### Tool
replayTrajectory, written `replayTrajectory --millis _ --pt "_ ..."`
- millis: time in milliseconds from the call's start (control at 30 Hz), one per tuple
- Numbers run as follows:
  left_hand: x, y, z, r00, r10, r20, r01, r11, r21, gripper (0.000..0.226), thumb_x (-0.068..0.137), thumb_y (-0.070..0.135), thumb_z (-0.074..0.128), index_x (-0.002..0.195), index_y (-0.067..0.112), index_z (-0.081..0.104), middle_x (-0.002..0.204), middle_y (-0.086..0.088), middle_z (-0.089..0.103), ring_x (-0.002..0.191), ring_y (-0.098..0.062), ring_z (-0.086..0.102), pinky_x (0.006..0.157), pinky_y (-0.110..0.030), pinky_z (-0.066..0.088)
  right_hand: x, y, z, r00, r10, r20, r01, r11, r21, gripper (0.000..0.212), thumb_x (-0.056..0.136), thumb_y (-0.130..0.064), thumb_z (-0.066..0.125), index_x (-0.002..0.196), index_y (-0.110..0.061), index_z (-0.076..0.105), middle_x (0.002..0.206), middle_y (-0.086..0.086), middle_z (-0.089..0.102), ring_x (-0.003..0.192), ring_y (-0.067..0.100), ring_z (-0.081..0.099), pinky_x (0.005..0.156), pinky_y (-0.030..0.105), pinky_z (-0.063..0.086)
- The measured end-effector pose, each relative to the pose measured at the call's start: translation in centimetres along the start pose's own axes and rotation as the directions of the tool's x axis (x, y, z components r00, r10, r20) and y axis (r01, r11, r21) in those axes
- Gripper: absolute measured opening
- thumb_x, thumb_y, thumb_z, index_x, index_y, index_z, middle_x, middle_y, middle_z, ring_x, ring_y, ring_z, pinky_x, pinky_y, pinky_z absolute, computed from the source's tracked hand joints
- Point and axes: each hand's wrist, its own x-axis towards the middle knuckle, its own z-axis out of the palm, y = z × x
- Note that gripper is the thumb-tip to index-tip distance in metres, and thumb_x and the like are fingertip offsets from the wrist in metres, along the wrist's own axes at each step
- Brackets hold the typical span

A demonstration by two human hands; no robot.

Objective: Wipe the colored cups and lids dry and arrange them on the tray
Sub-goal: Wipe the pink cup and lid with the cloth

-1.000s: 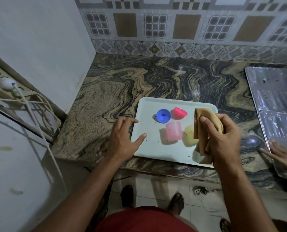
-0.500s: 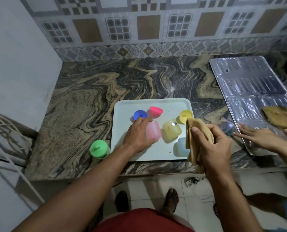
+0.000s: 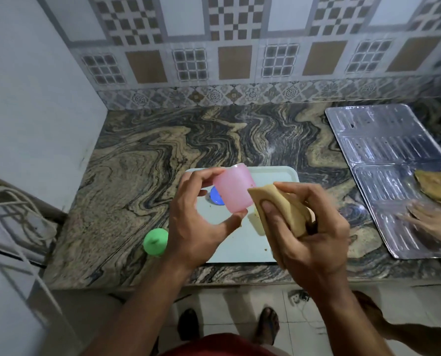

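Marbled stone with dark and sandy swirls makes the counter [image 3: 142, 160], and patterned tiles cover the wall behind it. On the counter lies a pale blue-white tray [image 3: 273, 174], close to the front edge.

One pink cup [image 3: 233, 191] is lifted above the tray. It is of translucent plastic, smooth and plain, tilted so that its mouth points down and to the right. The left hand [image 3: 196, 224] holds it with the fingers curled over the upper side and the thumb under the rim. Just at the right of the cup, touching its lower edge, is one folded tan cloth [image 3: 278, 209]. The right hand [image 3: 309, 232] grips this cloth, with the thumb pressed flat on its face and the other fingers wrapped behind.

Below the cup, on the tray, one blue lid [image 3: 215, 199] shows partly. Something pale yellow lies on the tray behind the cloth, but I cannot tell what it is. One green cup [image 3: 155, 241] stands on the counter just left of the tray, not on it.

At the right side, two ribbed foil sheets [image 3: 384, 150] lie on the counter, and another person's hand [image 3: 430, 219] rests on the nearer one beside a second tan cloth [image 3: 438, 185].
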Motion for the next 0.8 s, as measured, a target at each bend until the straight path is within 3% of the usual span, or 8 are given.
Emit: replayTrajectory --millis 133,200,300,467,567,667,800 --pt "-0.2 1.9 -0.8 0.998 0.049 -0.046 -0.048 0.998 0.036 0.068 0.069 0.038 0.09 0.129 0.017 0.064 0.123 0.003 0.063 0.114 -0.013 0.064 0.088 -0.019 0.046 0.4 -0.5 1.5 0.977 -0.213 -0.007 0.209 0.964 -0.163 0.022 0.089 -0.016 0.085 0.104 -0.003 0.077 0.096 -0.005 0.072 0.084 0.012 0.068 0.078 0.015 0.051" --pt "-0.4 2.7 -1.0 0.994 0.084 -0.069 -0.079 0.995 0.065 0.066 0.07 0.038 0.088 0.128 0.015 0.065 0.122 0.002 0.063 0.114 -0.012 0.064 0.09 -0.02 0.047 0.8 -0.6 2.1 0.97 -0.241 -0.025 0.232 0.954 -0.192 0.021 0.091 -0.019 0.084 0.102 -0.001 0.078 0.091 0.003 0.072 0.081 0.011 0.064 0.076 0.011 0.047" --pt "-0.7 3.1 -1.3 0.983 0.142 -0.119 -0.129 0.986 0.106 0.063 0.07 0.03 0.092 0.125 0.012 0.068 0.121 0.0 0.064 0.114 -0.014 0.064 0.089 -0.029 0.052 1.5 -1.2 2.9 0.967 -0.245 -0.071 0.23 0.958 -0.173 0.022 0.094 -0.023 0.081 0.101 -0.003 0.077 0.092 0.006 0.073 0.081 0.015 0.067 0.073 0.018 0.051" --pt "-0.6 3.3 -1.8 0.969 0.171 -0.178 -0.155 0.983 0.1 0.062 0.073 0.035 0.091 0.122 0.006 0.069 0.12 -0.002 0.065 0.114 -0.008 0.062 0.089 -0.027 0.052 2.3 -2.3 4.0 0.981 -0.12 -0.154 0.116 0.993 -0.032 0.015 0.095 -0.022 0.081 0.104 -0.012 0.075 0.098 0.003 0.077 0.086 0.02 0.075 0.072 0.035 0.058" --pt "-0.7 3.2 -1.9 0.965 0.179 -0.191 -0.164 0.982 0.088 0.062 0.074 0.038 0.089 0.121 0.004 0.068 0.119 -0.002 0.064 0.114 -0.006 0.061 0.091 -0.024 0.051 2.5 -2.4 4.2 0.985 -0.034 -0.171 0.042 0.998 0.044 0.01 0.095 -0.027 0.08 0.101 -0.025 0.072 0.092 -0.002 0.077 0.076 0.022 0.074 0.064 0.039 0.058" --pt "-1.1 3.0 -1.6 0.964 0.138 -0.228 -0.125 0.99 0.073 0.062 0.071 0.033 0.092 0.121 0.007 0.067 0.118 -0.003 0.064 0.112 -0.012 0.062 0.089 -0.028 0.051 2.1 -2.2 4.0 0.993 0.035 -0.114 -0.024 0.995 0.094 0.009 0.094 -0.035 0.078 0.097 -0.032 0.07 0.082 -0.003 0.077 0.063 0.027 0.073 0.054 0.046 0.058" --pt "-0.9 2.3 -2.1 0.953 0.07 -0.296 -0.065 0.998 0.026 0.07 0.066 0.025 0.094 0.126 0.017 0.06 0.123 0.001 0.063 0.11 -0.021 0.064 0.087 -0.035 0.053 1.2 -1.6 3.2 0.989 0.116 -0.089 -0.104 0.986 0.13 0.009 0.091 -0.034 0.079 0.093 -0.034 0.071 0.076 -0.008 0.075 0.056 0.025 0.071 0.051 0.045 0.058"
